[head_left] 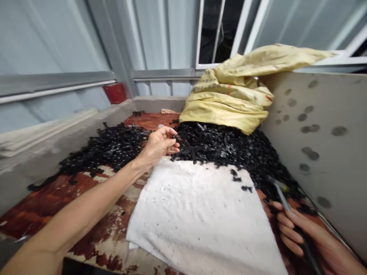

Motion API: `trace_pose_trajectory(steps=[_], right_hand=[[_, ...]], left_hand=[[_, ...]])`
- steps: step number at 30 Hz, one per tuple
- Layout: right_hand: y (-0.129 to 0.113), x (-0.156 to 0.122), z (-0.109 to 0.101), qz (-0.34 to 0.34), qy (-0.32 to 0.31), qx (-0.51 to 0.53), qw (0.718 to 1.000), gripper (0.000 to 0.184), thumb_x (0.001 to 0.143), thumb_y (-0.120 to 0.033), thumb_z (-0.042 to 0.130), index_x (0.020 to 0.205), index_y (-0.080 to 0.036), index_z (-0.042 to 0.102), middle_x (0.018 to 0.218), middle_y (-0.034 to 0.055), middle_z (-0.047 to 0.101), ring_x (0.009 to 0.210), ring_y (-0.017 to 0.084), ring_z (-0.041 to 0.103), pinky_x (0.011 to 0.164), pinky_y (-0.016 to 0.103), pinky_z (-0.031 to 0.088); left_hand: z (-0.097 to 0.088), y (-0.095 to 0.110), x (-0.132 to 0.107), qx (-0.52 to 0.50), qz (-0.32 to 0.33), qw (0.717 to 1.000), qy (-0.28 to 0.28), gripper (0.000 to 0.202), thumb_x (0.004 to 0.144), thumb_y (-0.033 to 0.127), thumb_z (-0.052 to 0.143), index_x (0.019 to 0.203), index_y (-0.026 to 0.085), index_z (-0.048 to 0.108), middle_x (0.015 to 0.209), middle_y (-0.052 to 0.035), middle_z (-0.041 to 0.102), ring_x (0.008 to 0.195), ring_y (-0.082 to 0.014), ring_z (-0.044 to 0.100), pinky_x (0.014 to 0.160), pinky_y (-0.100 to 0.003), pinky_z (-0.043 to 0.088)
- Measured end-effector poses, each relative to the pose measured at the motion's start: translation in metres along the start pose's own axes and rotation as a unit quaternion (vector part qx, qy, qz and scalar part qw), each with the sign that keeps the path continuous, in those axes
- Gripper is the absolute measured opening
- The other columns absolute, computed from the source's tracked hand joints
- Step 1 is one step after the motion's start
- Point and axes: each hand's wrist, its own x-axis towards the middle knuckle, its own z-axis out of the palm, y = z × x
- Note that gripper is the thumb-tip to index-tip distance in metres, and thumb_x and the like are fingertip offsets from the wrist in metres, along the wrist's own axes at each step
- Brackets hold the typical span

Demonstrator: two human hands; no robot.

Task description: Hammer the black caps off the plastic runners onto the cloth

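My left hand (163,143) is at the far edge of a white cloth (200,214), thumb and forefinger pinched on a small black plastic part (174,136). My right hand (301,225), low on the right, is wrapped around a tool with a dark handle and a narrow metal blade or shaft (282,194); motion blur hides its tip and exact kind. Beyond the cloth spreads a heap of small black parts (223,147), spilling from under a yellow woven sack (229,103). A few loose black parts (235,175) lie on the cloth's right side.
Another pile of black parts (111,145) sits at the left on the worn red-brown board (106,221). A spotted pale panel (321,145) bounds the right side, and a grey ledge (37,156) the left. A red object (114,93) stands in the back corner.
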Motion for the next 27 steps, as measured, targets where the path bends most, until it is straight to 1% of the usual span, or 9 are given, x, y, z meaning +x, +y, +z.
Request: trace_pose_trajectory(steps=[2, 5, 8, 11, 15, 19, 21, 24, 27], right_hand=[[-0.005, -0.004, 0.007, 0.02, 0.02, 0.023, 0.999, 0.025, 0.062, -0.025, 0.086, 0.076, -0.021, 0.066, 0.055, -0.0038, 0.046, 0.036, 0.003, 0.04, 0.028, 0.012, 0.039], [-0.008, -0.007, 0.008, 0.002, 0.03, 0.016, 0.999, 0.035, 0.056, -0.025, 0.088, 0.076, -0.021, 0.06, 0.065, -0.0017, 0.059, 0.04, 0.003, 0.041, 0.028, 0.011, 0.034], [-0.007, -0.011, 0.005, -0.042, 0.011, -0.017, 0.999, 0.039, 0.057, -0.028, 0.088, 0.078, -0.022, 0.055, 0.085, 0.0046, 0.072, 0.06, 0.013, 0.061, 0.044, 0.02, 0.049], [-0.006, -0.016, 0.004, -0.086, -0.039, -0.045, 0.994, 0.037, 0.063, -0.036, 0.085, 0.08, -0.023, 0.055, 0.092, 0.0049, 0.072, 0.077, 0.018, 0.068, 0.067, 0.03, 0.055], [-0.006, -0.02, 0.003, -0.112, -0.112, -0.042, 0.986, 0.035, 0.07, -0.043, 0.08, 0.083, -0.022, 0.055, 0.075, 0.0003, 0.065, 0.07, 0.015, 0.065, 0.068, 0.029, 0.052], [-0.007, -0.022, 0.001, -0.103, -0.117, -0.003, 0.988, 0.039, 0.069, -0.039, 0.081, 0.083, -0.024, 0.049, 0.066, -0.0067, 0.058, 0.045, 0.007, 0.049, 0.044, 0.02, 0.042], [-0.008, -0.021, -0.001, -0.114, -0.096, 0.003, 0.989, 0.04, 0.069, -0.036, 0.082, 0.085, -0.024, 0.048, 0.069, -0.0073, 0.06, 0.043, 0.005, 0.047, 0.039, 0.017, 0.038], [-0.008, -0.02, -0.003, -0.125, -0.081, 0.006, 0.989, 0.04, 0.07, -0.034, 0.081, 0.088, -0.024, 0.047, 0.062, -0.0088, 0.061, 0.04, 0.005, 0.048, 0.038, 0.016, 0.039], [-0.008, -0.018, -0.004, -0.123, -0.089, 0.006, 0.988, 0.039, 0.073, -0.034, 0.08, 0.09, -0.024, 0.046, 0.051, -0.0094, 0.059, 0.036, 0.007, 0.051, 0.038, 0.015, 0.039]], left_hand=[[0.023, -0.002, -0.015, -0.03, -0.04, 0.994, -0.098, 0.024, 0.062, 0.013, 0.071, 0.081, 0.015, 0.057, 0.07, 0.0039, 0.06, 0.057, -0.0104, 0.064, 0.058, -0.026, 0.057], [0.068, -0.013, -0.034, -0.065, -0.111, 0.962, -0.24, 0.017, 0.065, 0.012, 0.07, 0.079, 0.013, 0.06, 0.068, 0.0016, 0.062, 0.057, -0.0098, 0.062, 0.055, -0.023, 0.054], [0.119, -0.027, -0.045, -0.095, -0.165, 0.917, -0.351, 0.014, 0.065, 0.009, 0.068, 0.076, 0.013, 0.06, 0.069, 0.0004, 0.063, 0.056, -0.0081, 0.06, 0.054, -0.021, 0.052], [0.161, -0.041, -0.046, -0.107, -0.164, 0.891, -0.411, 0.013, 0.065, 0.005, 0.063, 0.075, 0.013, 0.059, 0.066, 0.002, 0.061, 0.052, -0.0063, 0.057, 0.053, -0.021, 0.049], [0.189, -0.052, -0.041, -0.091, -0.145, 0.891, -0.42, 0.013, 0.066, 0.003, 0.059, 0.075, 0.012, 0.058, 0.066, 0.0022, 0.06, 0.052, -0.0059, 0.056, 0.055, -0.02, 0.047], [0.194, -0.053, -0.048, -0.047, -0.158, 0.931, -0.325, 0.016, 0.07, 0.011, 0.062, 0.083, 0.015, 0.054, 0.075, 0.0003, 0.061, 0.061, -0.0095, 0.06, 0.057, -0.023, 0.049], [0.194, -0.052, -0.056, -0.003, -0.183, 0.939, -0.292, 0.018, 0.074, 0.022, 0.064, 0.087, 0.016, 0.052, 0.073, -0.0009, 0.061, 0.065, -0.0123, 0.061, 0.057, -0.025, 0.049], [0.197, -0.049, -0.069, 0.064, -0.217, 0.919, -0.324, 0.029, 0.075, 0.035, 0.068, 0.088, 0.017, 0.051, 0.073, -0.0034, 0.063, 0.067, -0.0145, 0.061, 0.056, -0.026, 0.047], [0.202, -0.048, -0.075, 0.075, -0.232, 0.896, -0.37, 0.033, 0.073, 0.035, 0.071, 0.09, 0.016, 0.049, 0.072, -0.003, 0.064, 0.064, -0.0133, 0.06, 0.055, -0.024, 0.045]])
